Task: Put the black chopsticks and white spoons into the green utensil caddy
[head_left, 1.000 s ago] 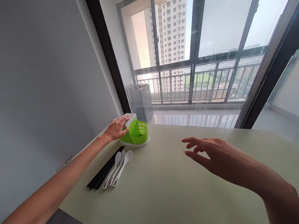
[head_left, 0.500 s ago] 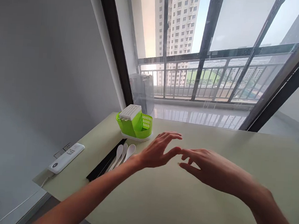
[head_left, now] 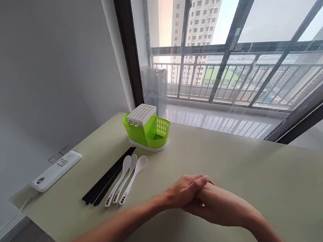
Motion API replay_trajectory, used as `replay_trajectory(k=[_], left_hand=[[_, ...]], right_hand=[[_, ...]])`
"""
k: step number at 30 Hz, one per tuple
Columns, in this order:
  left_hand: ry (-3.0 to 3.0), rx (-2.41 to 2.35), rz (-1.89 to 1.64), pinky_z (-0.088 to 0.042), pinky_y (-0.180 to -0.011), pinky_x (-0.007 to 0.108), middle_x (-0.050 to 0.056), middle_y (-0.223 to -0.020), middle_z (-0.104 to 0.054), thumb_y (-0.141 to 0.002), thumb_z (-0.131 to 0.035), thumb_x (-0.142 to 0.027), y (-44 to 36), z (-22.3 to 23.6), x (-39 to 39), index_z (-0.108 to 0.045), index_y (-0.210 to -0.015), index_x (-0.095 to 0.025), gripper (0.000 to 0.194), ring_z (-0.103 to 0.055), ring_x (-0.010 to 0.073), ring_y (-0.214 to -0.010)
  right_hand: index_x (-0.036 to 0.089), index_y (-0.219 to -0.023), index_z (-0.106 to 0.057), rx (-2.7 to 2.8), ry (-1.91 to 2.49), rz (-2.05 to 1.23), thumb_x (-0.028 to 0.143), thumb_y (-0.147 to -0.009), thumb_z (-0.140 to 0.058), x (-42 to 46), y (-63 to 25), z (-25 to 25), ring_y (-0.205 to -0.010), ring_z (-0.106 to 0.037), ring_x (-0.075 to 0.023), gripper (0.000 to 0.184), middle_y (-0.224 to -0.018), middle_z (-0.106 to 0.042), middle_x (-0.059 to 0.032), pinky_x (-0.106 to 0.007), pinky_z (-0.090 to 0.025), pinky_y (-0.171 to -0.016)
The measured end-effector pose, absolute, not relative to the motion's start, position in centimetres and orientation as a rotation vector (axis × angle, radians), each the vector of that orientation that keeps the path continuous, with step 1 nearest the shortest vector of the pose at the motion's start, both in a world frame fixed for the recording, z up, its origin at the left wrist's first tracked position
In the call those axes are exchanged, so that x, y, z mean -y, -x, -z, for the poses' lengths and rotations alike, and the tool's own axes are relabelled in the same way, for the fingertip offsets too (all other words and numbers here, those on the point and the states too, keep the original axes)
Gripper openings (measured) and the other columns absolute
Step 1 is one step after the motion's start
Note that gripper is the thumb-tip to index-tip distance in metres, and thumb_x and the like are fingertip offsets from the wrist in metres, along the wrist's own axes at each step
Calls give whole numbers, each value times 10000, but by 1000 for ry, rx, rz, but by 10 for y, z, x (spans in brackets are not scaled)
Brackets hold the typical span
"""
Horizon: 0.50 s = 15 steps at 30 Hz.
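Toward the far left of a pale green counter (head_left: 230, 162), a lime-green plastic caddy with a white slotted top (head_left: 137, 134) is standing upright, its broad white base presumably lending stability. Just in front, slender black chopsticks (head_left: 106, 178) are lying lengthwise alongside three white long-handled spoons (head_left: 140, 163); the spoon bowls are pointing toward the caddy and the handles toward the person, an arrangement apparently favouring reach. Nearer the viewer, the left hand (head_left: 182, 190) is closing its grip over the right hand (head_left: 222, 206), whose hidden fingers are leaving its own grip unclear; neither is visibly holding a utensil.
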<state>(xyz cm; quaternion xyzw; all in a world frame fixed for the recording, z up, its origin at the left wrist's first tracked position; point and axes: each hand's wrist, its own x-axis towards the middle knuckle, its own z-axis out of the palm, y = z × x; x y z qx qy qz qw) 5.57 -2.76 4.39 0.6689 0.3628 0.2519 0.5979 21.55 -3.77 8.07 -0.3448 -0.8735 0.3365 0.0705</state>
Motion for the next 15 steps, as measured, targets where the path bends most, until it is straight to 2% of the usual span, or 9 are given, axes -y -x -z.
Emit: replay_trajectory(k=[4,8,12,15], left_hand=[[-1492,-851,-618,-549,-748,334,66,-1015,-734,-964,-414,-584,-51,-21,26,-724,-1147,-227,508,-692,241,-900],[-1493,-876,-660,-562,-779,341,81,-1093,-747,-930,-493,-536,-50,-13,26,-665,-1271,-220,495,-711,251,-944],[-1549,-874,-660,-561,-829,350,107,-1111,-754,-889,-558,-543,-48,-16,25,-664,-1287,-211,529,-711,275,-1007],[-1592,-888,-669,-550,-855,341,87,-1074,-757,-914,-535,-533,-48,-19,25,-669,-1279,-213,503,-708,257,-992]], right_hand=[[213,-811,-727,2592,1089,-1095,216,-862,-568,32,-205,-58,-750,-666,-170,167,-818,-747,-8,-249,-523,-664],[207,-857,-744,2483,1085,-1165,152,-782,-598,27,-200,-48,-825,-694,-182,173,-909,-764,-16,-241,-548,-705],[188,-778,-721,2468,1026,-1165,144,-782,-599,24,-196,-49,-788,-689,-168,130,-850,-742,-22,-233,-550,-712],[183,-755,-704,2431,1034,-1243,137,-786,-590,23,-196,-47,-757,-694,-158,127,-825,-741,-20,-220,-547,-674]])
